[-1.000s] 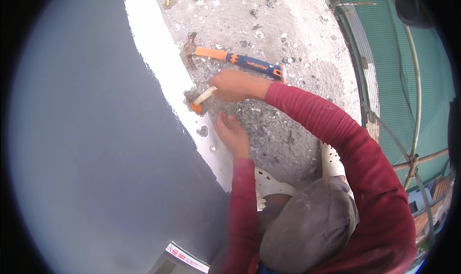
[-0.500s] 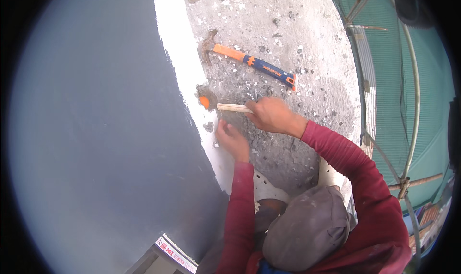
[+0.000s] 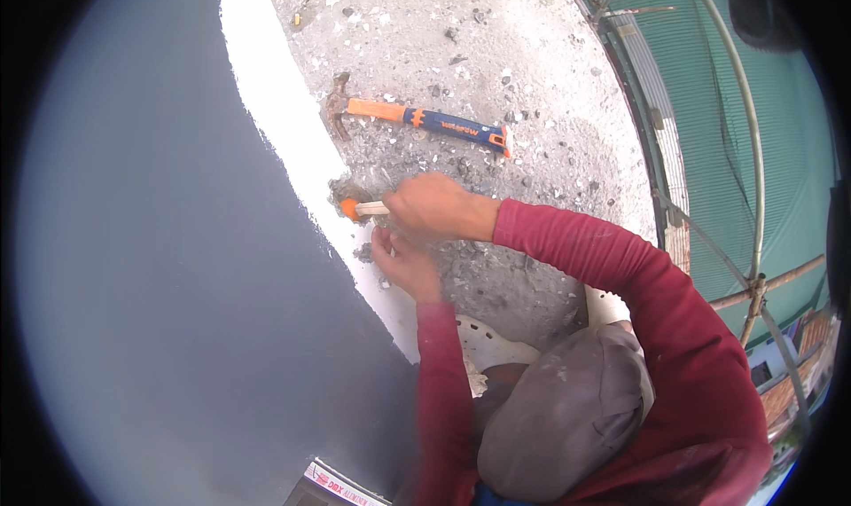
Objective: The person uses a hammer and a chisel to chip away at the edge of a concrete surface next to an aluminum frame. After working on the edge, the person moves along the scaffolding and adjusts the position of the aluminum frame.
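Observation:
My right hand [image 3: 439, 206] is wrapped round a pale wooden stick [image 3: 373, 208]. The stick's far end meets an orange round piece [image 3: 349, 209] set in a rough hole [image 3: 354, 189] at the foot of the wall. Just below the stick is my left hand [image 3: 406, 265], its fingers curled together close to the hole's edge. Whatever those fingers hold, if anything, is hidden. Beyond both hands a claw hammer [image 3: 425, 120] with an orange and blue handle lies on the rough concrete floor [image 3: 523, 204], its head toward the wall.
A dark grey wall [image 3: 204, 266] with a white lower band [image 3: 275, 125] fills the left. Light clogs [image 3: 492, 342] and a grey cloth-covered bulge [image 3: 567, 408] are near me. On the right, poles [image 3: 749, 133] stand before green netting [image 3: 709, 89]. Small debris is scattered over the concrete.
The stick in my right hand has moved left, from beside the hole to the orange piece. My left hand stays below it. The whole view has shifted a little.

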The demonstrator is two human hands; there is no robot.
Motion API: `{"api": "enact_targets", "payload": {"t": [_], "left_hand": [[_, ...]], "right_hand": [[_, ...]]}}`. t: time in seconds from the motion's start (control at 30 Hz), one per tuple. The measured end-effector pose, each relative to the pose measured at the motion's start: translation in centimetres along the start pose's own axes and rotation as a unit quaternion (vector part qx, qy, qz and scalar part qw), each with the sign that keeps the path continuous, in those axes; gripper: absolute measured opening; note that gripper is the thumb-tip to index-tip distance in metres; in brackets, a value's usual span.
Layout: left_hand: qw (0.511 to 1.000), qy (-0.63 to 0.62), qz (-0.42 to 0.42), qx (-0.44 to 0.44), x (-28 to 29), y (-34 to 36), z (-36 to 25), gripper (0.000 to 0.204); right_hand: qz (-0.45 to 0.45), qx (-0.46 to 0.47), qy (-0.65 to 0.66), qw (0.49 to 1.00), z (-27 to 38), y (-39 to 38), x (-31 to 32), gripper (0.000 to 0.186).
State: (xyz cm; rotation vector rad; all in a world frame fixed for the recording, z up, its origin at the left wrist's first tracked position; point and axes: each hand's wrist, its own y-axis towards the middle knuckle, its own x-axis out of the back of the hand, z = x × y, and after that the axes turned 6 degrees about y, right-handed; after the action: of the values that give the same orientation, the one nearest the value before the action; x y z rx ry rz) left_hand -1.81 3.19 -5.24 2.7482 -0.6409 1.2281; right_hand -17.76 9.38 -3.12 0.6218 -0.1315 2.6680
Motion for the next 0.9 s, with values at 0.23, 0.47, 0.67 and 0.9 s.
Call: {"api": "enact_targets", "payload": {"t": [0.23, 0.47, 0.67, 0.9], "left_hand": [[0.878, 0.311, 0.071, -0.358, 1.3, -0.9, -1.6, 0.041], [0.954, 0.256, 0.125, -0.089, 2.1, -1.9, -2.0, 0.041], [0.940, 0.297, 0.138, -0.094, 3.2, 1.4, -1.5, 0.039], [0.948, 0.302, 0.074, -0.063, 2.4, 3.5, -0.1, 0.036]], "right_hand": [[0.042, 0.004, 0.174, 0.984, -1.6, -4.6, 4.7, 0.029], [-0.368, -0.042, -0.120, 0.921, -7.2, 0.1, 5.4, 0.034], [-0.190, -0.094, -0.246, 0.946, -8.6, 2.7, 1.9, 0.027], [-0.105, -0.243, 0.248, 0.932, -5.4, -2.5, 3.3, 0.048]]}}
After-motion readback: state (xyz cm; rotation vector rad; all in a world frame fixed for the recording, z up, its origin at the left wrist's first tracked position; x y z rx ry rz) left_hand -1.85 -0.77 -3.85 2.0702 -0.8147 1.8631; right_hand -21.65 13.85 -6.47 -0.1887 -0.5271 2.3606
